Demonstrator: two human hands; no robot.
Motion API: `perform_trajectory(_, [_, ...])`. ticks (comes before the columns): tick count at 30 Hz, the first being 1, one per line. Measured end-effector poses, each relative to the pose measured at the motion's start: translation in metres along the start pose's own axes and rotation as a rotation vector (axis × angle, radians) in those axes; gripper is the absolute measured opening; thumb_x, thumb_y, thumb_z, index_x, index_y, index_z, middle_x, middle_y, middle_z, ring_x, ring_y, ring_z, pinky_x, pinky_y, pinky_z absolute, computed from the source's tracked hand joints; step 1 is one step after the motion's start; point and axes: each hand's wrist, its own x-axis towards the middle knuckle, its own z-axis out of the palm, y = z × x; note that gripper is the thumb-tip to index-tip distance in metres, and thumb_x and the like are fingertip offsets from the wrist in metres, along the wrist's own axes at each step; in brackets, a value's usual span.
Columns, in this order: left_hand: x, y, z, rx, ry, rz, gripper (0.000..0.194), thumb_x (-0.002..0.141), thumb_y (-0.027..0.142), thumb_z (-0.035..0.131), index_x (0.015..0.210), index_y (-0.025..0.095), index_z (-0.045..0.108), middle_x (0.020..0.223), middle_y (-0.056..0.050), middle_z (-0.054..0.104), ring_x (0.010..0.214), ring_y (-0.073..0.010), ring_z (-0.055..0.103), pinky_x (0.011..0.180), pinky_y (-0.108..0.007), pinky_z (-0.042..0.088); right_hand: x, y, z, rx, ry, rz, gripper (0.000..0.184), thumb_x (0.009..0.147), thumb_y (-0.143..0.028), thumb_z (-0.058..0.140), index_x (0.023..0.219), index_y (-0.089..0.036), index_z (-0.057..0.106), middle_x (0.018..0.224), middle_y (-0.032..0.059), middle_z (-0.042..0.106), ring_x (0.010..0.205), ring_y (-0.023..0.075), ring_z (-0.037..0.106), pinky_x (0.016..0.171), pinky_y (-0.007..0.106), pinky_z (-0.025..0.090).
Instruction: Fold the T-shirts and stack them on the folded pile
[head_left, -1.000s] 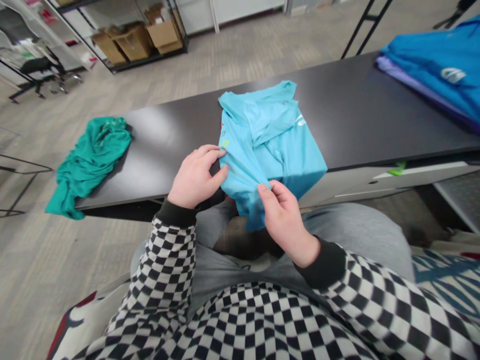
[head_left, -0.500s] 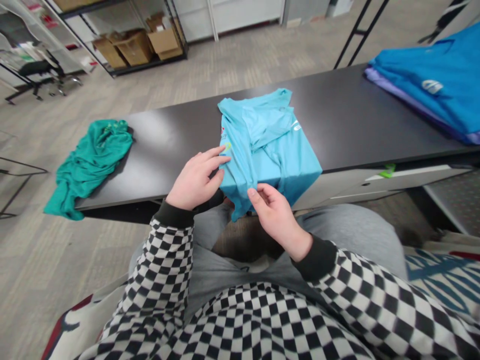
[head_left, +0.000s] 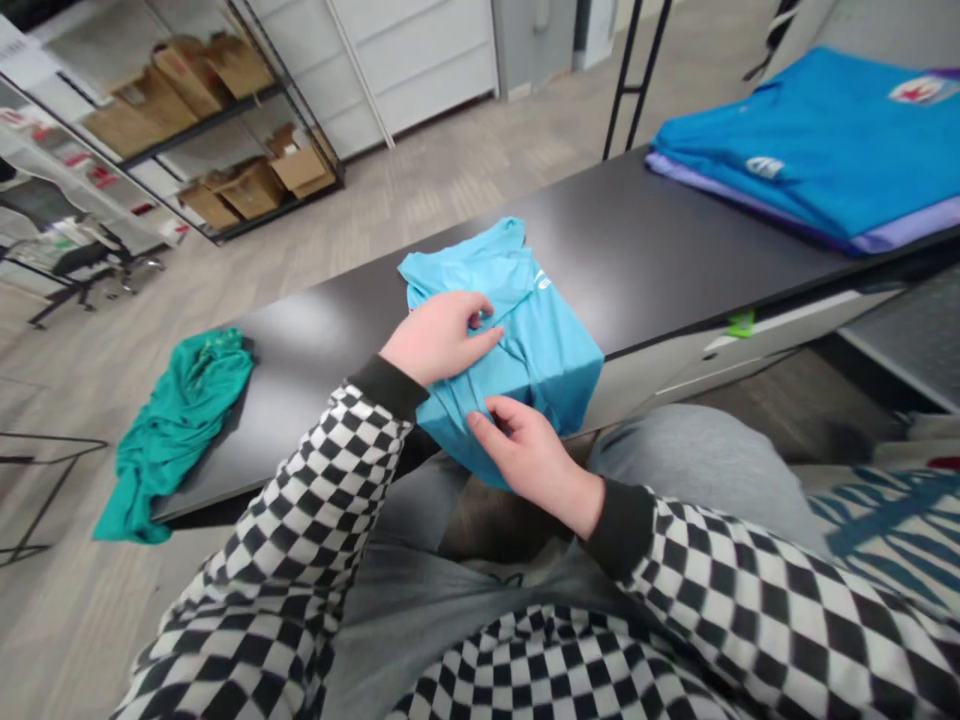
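Observation:
A light blue shirt (head_left: 544,335), partly folded, lies on the black table (head_left: 675,250) and hangs over its near edge. My left hand (head_left: 439,338) rests on top of the shirt with its fingers laid out flat, pressing the cloth down. My right hand (head_left: 521,450) is at the hanging lower edge of the shirt, fingers curled round the fabric there. Both arms wear checkered sleeves with dark cuffs.
A crumpled green garment (head_left: 180,420) lies at the table's left end, partly hanging off. A stack of folded blue and purple shirts (head_left: 810,170) sits at the right end. Metal shelves with cardboard boxes (head_left: 225,130) stand across the floor behind.
My left hand moved from the shirt's left edge onto its top. My right hand shifted left along the hanging edge. The view swung so the table sits further right.

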Motion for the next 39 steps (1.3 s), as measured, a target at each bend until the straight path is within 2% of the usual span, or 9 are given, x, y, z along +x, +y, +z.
perform_trajectory(6, [0.059, -0.006, 0.023, 0.125, -0.007, -0.093, 0.033, 0.097, 0.048, 0.075, 0.115, 0.022, 0.068, 0.096, -0.007, 0.074, 0.087, -0.0279, 0.069, 0.079, -0.040, 0.051, 0.000, 0.003, -0.002, -0.072, -0.013, -0.010, 0.039, 0.110, -0.045, 0.061, 0.079, -0.023, 0.056, 0.073, -0.0046, 0.051, 0.072, 0.0153, 0.047, 0.067, 0.030, 0.035])
perform_trajectory(9, [0.072, -0.008, 0.026, 0.093, -0.035, -0.060, 0.014, 0.099, 0.036, 0.067, 0.094, 0.024, 0.063, 0.087, -0.004, 0.070, 0.082, -0.0248, 0.065, 0.076, -0.038, 0.047, -0.001, 0.000, -0.003, -0.124, 0.004, -0.024, 0.040, 0.108, -0.040, 0.062, 0.075, -0.024, 0.047, 0.069, -0.0059, 0.046, 0.069, 0.0143, 0.043, 0.065, 0.031, 0.030])
perform_trajectory(11, [0.080, -0.010, 0.025, 0.049, -0.017, -0.063, 0.017, 0.099, 0.031, 0.064, 0.085, 0.025, 0.057, 0.082, -0.002, 0.067, 0.078, -0.0227, 0.062, 0.074, -0.037, 0.045, -0.001, -0.001, -0.002, -0.135, 0.004, -0.022, 0.039, 0.108, -0.037, 0.062, 0.075, -0.024, 0.046, 0.069, -0.0061, 0.046, 0.069, 0.0141, 0.043, 0.065, 0.031, 0.029])
perform_trajectory(17, [0.103, -0.029, 0.007, -0.045, 0.385, -0.369, 0.023, 0.100, 0.029, 0.065, 0.081, 0.025, 0.052, 0.078, -0.002, 0.060, 0.081, -0.0233, 0.061, 0.080, -0.040, 0.053, -0.005, -0.002, 0.005, -0.160, 0.001, 0.006, 0.029, 0.103, -0.030, 0.065, 0.081, -0.025, 0.046, 0.077, -0.0045, 0.052, 0.074, 0.0159, 0.048, 0.069, 0.031, 0.032])
perform_trajectory(21, [0.107, -0.025, 0.006, -0.096, 0.588, -0.321, 0.023, 0.106, 0.038, 0.061, 0.087, 0.025, 0.058, 0.085, -0.003, 0.066, 0.087, -0.0235, 0.064, 0.085, -0.040, 0.057, -0.005, -0.001, 0.006, -0.198, 0.008, 0.040, 0.033, 0.103, -0.030, 0.067, 0.079, -0.025, 0.044, 0.076, -0.0037, 0.054, 0.075, 0.0168, 0.049, 0.069, 0.032, 0.032])
perform_trajectory(27, [0.100, -0.007, 0.025, -0.146, 0.110, -0.048, 0.042, 0.110, 0.057, 0.056, 0.088, 0.024, 0.070, 0.084, -0.003, 0.073, 0.081, -0.0231, 0.068, 0.076, -0.037, 0.055, -0.006, -0.001, 0.003, -0.151, 0.011, 0.069, 0.030, 0.107, -0.030, 0.065, 0.079, -0.024, 0.053, 0.079, -0.0007, 0.065, 0.076, 0.0173, 0.053, 0.070, 0.031, 0.038])
perform_trajectory(31, [0.116, -0.038, 0.022, -0.064, 0.221, -0.188, 0.035, 0.109, 0.047, 0.055, 0.091, 0.023, 0.074, 0.085, -0.004, 0.075, 0.082, -0.0235, 0.068, 0.081, -0.037, 0.054, -0.007, 0.001, 0.005, -0.177, 0.015, 0.065, 0.031, 0.106, -0.029, 0.066, 0.079, -0.024, 0.051, 0.077, -0.0020, 0.061, 0.075, 0.0171, 0.053, 0.069, 0.031, 0.036])
perform_trajectory(36, [0.126, -0.082, 0.017, 0.075, 0.044, -0.220, 0.021, 0.096, 0.044, 0.072, 0.096, 0.023, 0.077, 0.102, -0.009, 0.079, 0.092, -0.0269, 0.068, 0.090, -0.039, 0.054, -0.007, 0.002, 0.006, -0.183, 0.006, 0.059, 0.031, 0.106, -0.028, 0.064, 0.079, -0.024, 0.049, 0.079, -0.0021, 0.060, 0.077, 0.0170, 0.054, 0.070, 0.031, 0.036])
perform_trajectory(39, [0.122, -0.094, 0.021, 0.125, 0.084, -0.194, 0.021, 0.098, 0.043, 0.067, 0.094, 0.024, 0.076, 0.098, -0.008, 0.077, 0.093, -0.0274, 0.067, 0.091, -0.040, 0.054, -0.007, 0.004, 0.007, -0.199, 0.006, 0.064, 0.032, 0.106, -0.028, 0.064, 0.079, -0.025, 0.047, 0.079, -0.0017, 0.059, 0.077, 0.0176, 0.054, 0.071, 0.032, 0.035])
